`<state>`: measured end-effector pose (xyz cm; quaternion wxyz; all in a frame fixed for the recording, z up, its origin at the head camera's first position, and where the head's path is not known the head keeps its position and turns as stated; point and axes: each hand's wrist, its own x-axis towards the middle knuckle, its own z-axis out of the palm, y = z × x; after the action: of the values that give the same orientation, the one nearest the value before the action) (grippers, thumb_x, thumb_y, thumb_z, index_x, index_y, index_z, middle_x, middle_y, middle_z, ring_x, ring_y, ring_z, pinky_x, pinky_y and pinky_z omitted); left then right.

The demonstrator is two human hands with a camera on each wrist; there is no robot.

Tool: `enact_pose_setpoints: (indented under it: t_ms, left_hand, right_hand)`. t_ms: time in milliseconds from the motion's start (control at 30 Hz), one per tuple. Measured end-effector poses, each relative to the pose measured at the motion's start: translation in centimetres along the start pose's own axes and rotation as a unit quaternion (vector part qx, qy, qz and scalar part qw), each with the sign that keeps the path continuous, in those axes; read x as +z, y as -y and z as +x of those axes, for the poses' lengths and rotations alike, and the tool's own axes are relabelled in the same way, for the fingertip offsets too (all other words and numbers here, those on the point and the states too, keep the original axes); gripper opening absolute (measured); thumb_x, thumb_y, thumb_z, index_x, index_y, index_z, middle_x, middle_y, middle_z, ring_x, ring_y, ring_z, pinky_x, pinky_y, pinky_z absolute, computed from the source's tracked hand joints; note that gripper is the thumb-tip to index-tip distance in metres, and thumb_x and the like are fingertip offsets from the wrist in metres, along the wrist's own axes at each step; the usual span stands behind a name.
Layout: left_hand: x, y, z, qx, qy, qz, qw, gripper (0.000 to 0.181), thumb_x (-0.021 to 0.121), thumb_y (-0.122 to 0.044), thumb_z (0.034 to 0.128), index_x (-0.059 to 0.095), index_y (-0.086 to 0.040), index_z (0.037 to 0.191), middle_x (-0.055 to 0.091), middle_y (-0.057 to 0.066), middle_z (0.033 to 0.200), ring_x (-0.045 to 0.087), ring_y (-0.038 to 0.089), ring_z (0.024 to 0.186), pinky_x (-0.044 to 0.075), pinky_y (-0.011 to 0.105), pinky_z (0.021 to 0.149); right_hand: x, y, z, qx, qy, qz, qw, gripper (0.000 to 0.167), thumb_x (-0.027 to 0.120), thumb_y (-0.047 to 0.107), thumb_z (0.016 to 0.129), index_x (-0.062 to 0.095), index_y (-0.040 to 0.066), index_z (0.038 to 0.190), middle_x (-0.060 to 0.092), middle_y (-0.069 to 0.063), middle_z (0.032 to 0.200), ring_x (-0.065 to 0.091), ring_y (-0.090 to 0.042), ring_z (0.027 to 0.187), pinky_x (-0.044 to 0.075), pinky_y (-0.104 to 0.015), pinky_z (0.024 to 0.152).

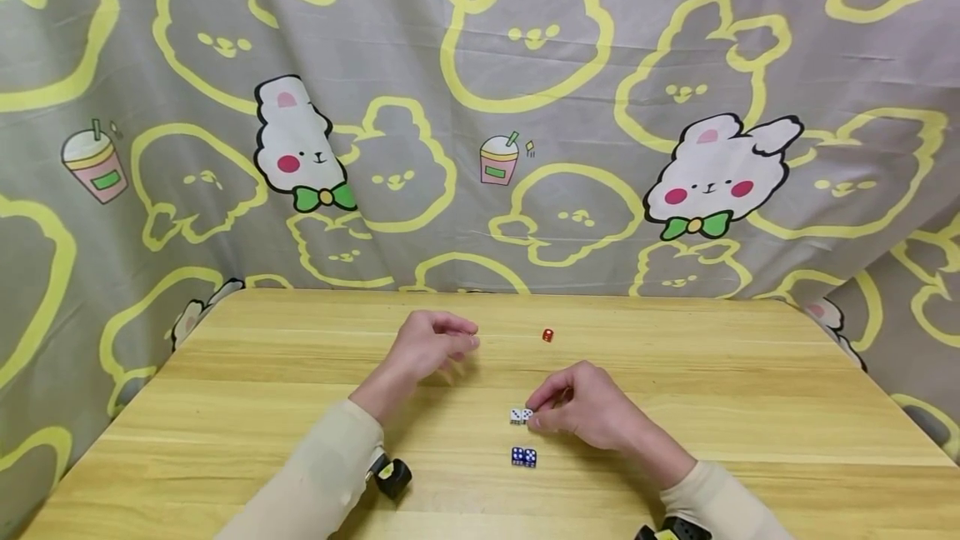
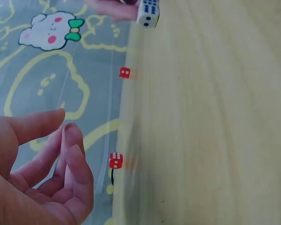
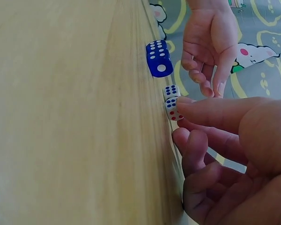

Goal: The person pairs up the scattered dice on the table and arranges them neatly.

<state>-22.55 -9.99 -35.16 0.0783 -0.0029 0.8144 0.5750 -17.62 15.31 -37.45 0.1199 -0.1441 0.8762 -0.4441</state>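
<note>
Thumb and finger of my right hand (image 1: 585,407) pinch a white die (image 3: 173,111) at its side. That die stands against another white die (image 1: 515,416), the two forming a short row on the table. Closer to me, two blue dice (image 1: 523,457) sit side by side. My left hand (image 1: 435,344) hovers over the table further back, fingers loosely bent with nothing between them in the left wrist view. Two red dice lie apart: one red die (image 1: 547,335) toward the back, and another red die (image 2: 115,161) near the left fingertips, largely hidden in the head view.
The wooden table (image 1: 712,357) reaches back to a grey curtain (image 1: 465,215) with yellow cartoon outlines, which also hangs at both sides. A black wrist camera strap (image 1: 392,476) sits on the left sleeve.
</note>
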Motion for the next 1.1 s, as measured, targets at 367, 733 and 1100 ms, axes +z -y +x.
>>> enact_pose_setpoints:
  t_ms: [367,733,1100]
  left_hand:
    - [0.1,-0.1,1.7,-0.028,-0.029,0.021,0.999,0.024,0.08,-0.011,0.092,0.079,-0.006,0.116,0.081,0.007,0.105,0.073,0.021,0.091,0.06,0.034,0.081]
    - [0.1,0.4,3.5,-0.053,-0.047,0.028,0.9971,0.027,0.083,-0.01,0.0897,0.079,-0.006,0.116,0.081,0.009,0.114,0.072,0.022,0.096,0.054,0.03,0.078]
    - [0.4,1.1,4.2,-0.052,-0.066,0.047,0.9953,0.02,0.088,-0.01,0.0851,0.082,-0.008,0.104,0.081,0.01,0.113,0.072,0.016,0.09,0.051,0.022,0.069]
  right_hand:
    - [0.0,0.1,-0.1,0.004,-0.001,-0.004,1.0,0.012,0.092,0.016,0.081,0.082,0.015,0.089,0.072,0.002,0.078,0.057,-0.016,0.069,0.044,-0.022,0.055]
    - [0.1,0.1,-0.1,-0.007,0.002,-0.003,1.0,0.01,0.09,0.015,0.083,0.082,0.015,0.088,0.073,0.003,0.078,0.058,-0.015,0.068,0.045,-0.022,0.054]
    - [0.2,0.1,0.0,-0.006,0.011,-0.001,0.9999,0.011,0.09,0.015,0.083,0.081,0.014,0.089,0.073,0.002,0.078,0.059,-0.015,0.068,0.046,-0.022,0.054]
